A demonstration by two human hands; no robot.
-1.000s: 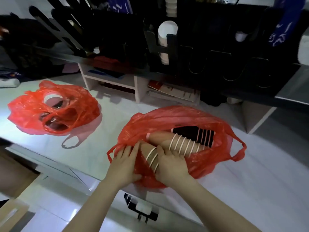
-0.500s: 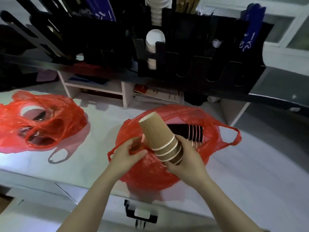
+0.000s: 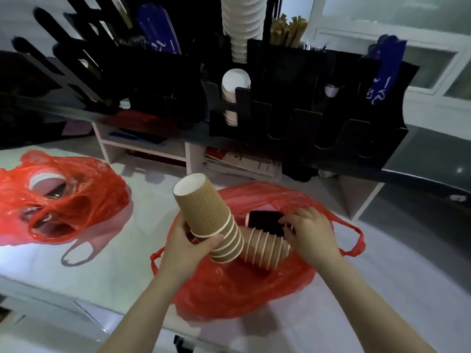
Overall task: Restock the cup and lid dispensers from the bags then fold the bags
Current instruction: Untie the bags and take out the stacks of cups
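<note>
At lower centre, left hand grips brown cup stack — long axis tilted up-left, dispenser straight above — right hand curls onto black cups inside bag.

No legible text or labels.

Left hand: gripped a stack of brown cups, thumb across its front.
Right hand: lay palm down beside the left, fingers bent, tips on black cups.
Forearms: bare, both reached forward.
</note>
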